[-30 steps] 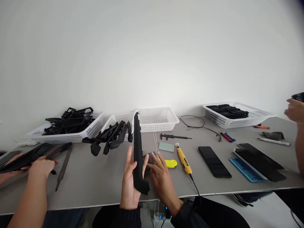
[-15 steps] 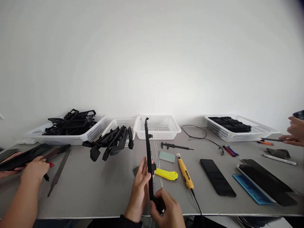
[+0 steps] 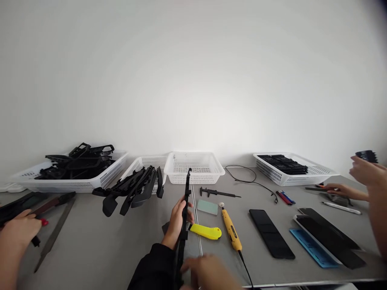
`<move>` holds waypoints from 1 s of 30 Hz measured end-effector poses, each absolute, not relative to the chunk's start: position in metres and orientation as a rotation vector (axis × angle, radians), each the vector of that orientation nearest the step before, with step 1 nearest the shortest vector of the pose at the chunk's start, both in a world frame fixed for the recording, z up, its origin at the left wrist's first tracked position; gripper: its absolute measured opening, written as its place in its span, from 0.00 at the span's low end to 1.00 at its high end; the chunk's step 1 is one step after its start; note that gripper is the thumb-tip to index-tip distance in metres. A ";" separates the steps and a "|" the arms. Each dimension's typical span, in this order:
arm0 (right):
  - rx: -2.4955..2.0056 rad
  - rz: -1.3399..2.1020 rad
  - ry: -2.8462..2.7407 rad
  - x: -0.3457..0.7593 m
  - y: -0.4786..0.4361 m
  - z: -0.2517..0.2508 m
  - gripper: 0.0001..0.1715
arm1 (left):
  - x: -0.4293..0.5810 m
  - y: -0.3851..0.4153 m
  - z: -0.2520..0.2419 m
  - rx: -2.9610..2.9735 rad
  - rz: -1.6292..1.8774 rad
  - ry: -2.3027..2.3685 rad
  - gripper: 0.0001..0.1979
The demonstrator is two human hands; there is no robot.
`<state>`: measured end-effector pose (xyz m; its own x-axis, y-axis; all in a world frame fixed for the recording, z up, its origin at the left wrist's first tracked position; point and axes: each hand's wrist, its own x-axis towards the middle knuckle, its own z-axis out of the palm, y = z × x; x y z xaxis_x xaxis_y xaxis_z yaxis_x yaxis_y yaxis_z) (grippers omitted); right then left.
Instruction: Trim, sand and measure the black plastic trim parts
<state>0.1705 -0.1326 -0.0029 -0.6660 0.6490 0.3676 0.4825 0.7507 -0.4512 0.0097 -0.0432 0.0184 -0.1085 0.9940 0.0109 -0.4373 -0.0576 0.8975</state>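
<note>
My left hand (image 3: 177, 219) is closed round the middle of a long thin black plastic strip (image 3: 185, 209), which I see edge-on with its far end pointing toward the baskets. My right hand (image 3: 208, 274) is low at the frame's bottom, blurred, at the strip's near end; its fingers are not clear. Just right of the strip lie a yellow utility knife (image 3: 206, 231), a thin metal rod (image 3: 196, 221) and a yellow pen-shaped tool (image 3: 231, 232) with a black cord.
White baskets line the back: one heaped with black parts (image 3: 72, 171), one spilling black strips (image 3: 142, 177), an empty one (image 3: 193, 167), one with flat black pieces (image 3: 290, 167). A black caliper (image 3: 217, 193), dark panels (image 3: 270, 233) and a blue tray (image 3: 313, 241) lie right. Other people's hands work at left (image 3: 18, 233) and right (image 3: 365, 171).
I have turned the black strip from broadside to edge-on and lowered it. My right hand moved from beside the strip down to its near end. The view tilted up slightly.
</note>
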 end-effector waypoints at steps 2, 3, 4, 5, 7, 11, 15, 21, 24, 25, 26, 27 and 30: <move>-1.021 0.471 -2.239 0.196 -0.078 0.021 0.11 | 0.011 -0.045 0.013 0.794 1.519 0.902 0.24; -1.139 0.403 -2.139 0.209 -0.047 0.030 0.13 | 0.011 -0.047 0.011 0.790 1.534 0.899 0.27; -1.281 0.314 -2.047 0.223 -0.017 0.035 0.16 | 0.011 -0.048 0.010 0.799 1.537 0.902 0.29; -1.361 0.270 -1.990 0.235 0.011 0.035 0.19 | 0.011 -0.048 0.008 0.816 1.530 0.908 0.32; -1.474 0.240 -1.923 0.255 0.056 0.025 0.23 | 0.010 -0.048 0.005 0.844 1.502 0.916 0.36; -1.607 0.249 -1.892 0.271 0.090 -0.016 0.20 | 0.006 -0.044 -0.005 0.881 1.487 0.892 0.39; -1.649 0.259 -1.907 0.276 0.092 -0.041 0.16 | 0.001 -0.036 -0.012 0.846 1.454 0.828 0.40; -1.651 0.303 -1.827 0.275 0.095 -0.050 0.10 | -0.001 -0.032 -0.014 0.736 1.470 0.775 0.33; -1.588 0.375 -1.746 0.273 0.091 -0.051 0.09 | 0.000 -0.033 -0.010 0.705 1.485 0.782 0.30; -1.562 0.411 -1.715 0.273 0.090 -0.050 0.09 | 0.000 -0.033 -0.008 0.702 1.483 0.785 0.30; -1.533 0.451 -1.682 0.273 0.090 -0.048 0.09 | 0.001 -0.033 -0.007 0.700 1.482 0.790 0.29; -1.503 0.496 -1.646 0.274 0.090 -0.046 0.10 | 0.002 -0.033 -0.006 0.701 1.483 0.796 0.28; -1.390 0.629 -1.535 0.278 0.088 -0.031 0.16 | 0.004 -0.033 -0.003 0.706 1.488 0.818 0.26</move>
<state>0.2779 0.0882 -0.0314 0.0842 0.9513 0.2965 0.4692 0.2246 -0.8540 0.0036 -0.0334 -0.0028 -0.0784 0.9963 -0.0357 -0.5641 -0.0147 0.8256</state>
